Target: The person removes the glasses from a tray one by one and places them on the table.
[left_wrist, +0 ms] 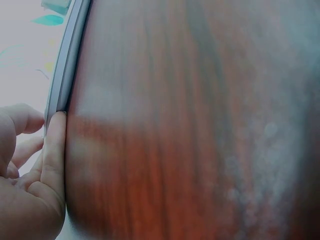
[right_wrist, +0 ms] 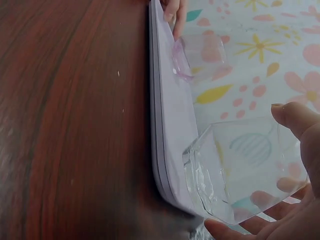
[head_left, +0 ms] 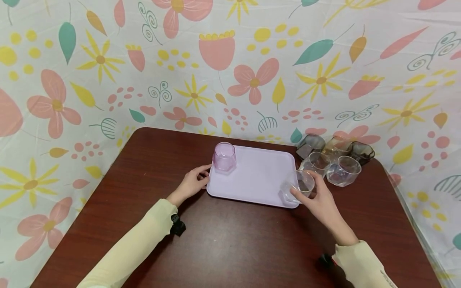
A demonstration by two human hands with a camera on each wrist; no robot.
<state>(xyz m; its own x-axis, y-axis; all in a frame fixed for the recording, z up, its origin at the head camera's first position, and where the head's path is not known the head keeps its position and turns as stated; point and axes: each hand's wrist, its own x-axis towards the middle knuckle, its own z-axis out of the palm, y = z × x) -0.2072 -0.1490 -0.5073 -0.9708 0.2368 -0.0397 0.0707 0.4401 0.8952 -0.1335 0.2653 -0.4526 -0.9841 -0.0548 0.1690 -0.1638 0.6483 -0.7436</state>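
Note:
A pale lilac tray (head_left: 257, 172) lies on the table. On its left end stands a pink glass (head_left: 224, 158), its mouth up. My left hand (head_left: 192, 184) is at the tray's left edge, fingertips touching the rim; in the left wrist view one finger (left_wrist: 55, 145) lies along the tabletop against the tray's side. My right hand (head_left: 320, 200) grips a clear faceted glass (right_wrist: 245, 165) by its sides, thumb opposite the fingers. This glass is over the tray's front right corner, mouth up, its base close over the tray surface.
To the right of the tray, several glasses stand bunched together: an iridescent clear one (head_left: 343, 171), another clear one (head_left: 317, 163), an amber one (head_left: 336, 146) and dark grey ones (head_left: 363, 152). A floral cloth (head_left: 252, 72) hangs behind the brown table (head_left: 230, 244).

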